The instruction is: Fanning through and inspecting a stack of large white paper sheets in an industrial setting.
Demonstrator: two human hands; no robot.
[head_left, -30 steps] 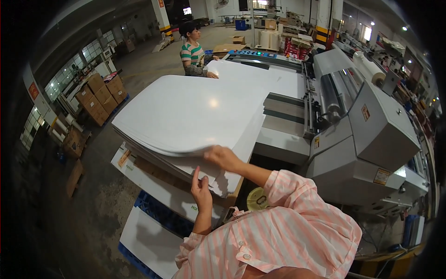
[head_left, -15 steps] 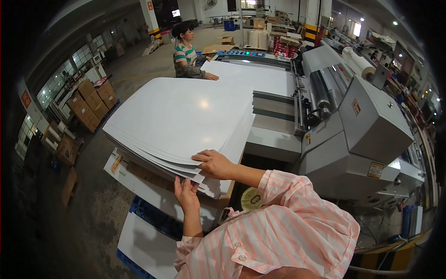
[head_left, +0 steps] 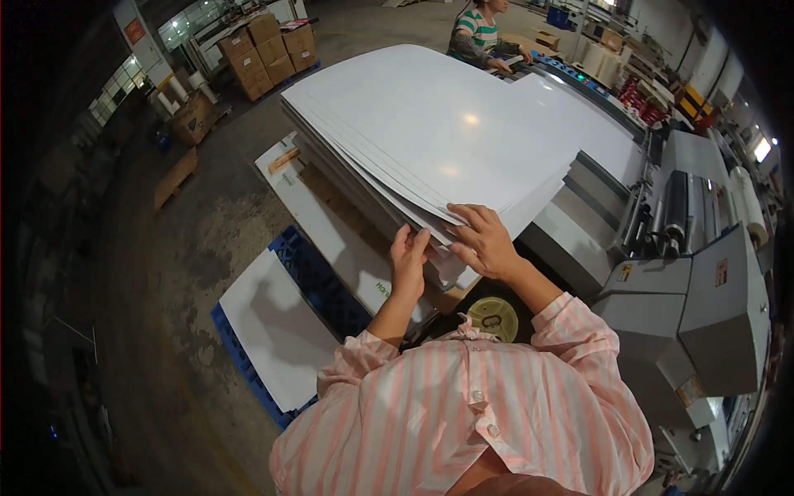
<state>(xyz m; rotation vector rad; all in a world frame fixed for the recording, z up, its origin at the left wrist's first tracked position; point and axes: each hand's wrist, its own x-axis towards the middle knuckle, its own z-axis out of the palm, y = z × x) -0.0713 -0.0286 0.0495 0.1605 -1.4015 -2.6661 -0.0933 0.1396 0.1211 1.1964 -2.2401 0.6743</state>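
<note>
Fanning at one corner, glossy white stacked sheets (head_left: 413, 124), right hand (head_left: 486, 241) pinching edges, left hand (head_left: 408, 266) alongside, grip unclear

there is one tall stack of white sheets (head_left: 430, 124), one co-worker (head_left: 473, 37), and one yellow-green disc (head_left: 496, 310).

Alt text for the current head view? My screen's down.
A person's bare right hand touches the near corner of a thick stack of glossy white sheets, bare left hand beside it. A bulky grey machine stands at right; at lower left, a white sheet lies on a blue plastic pallet.
</note>
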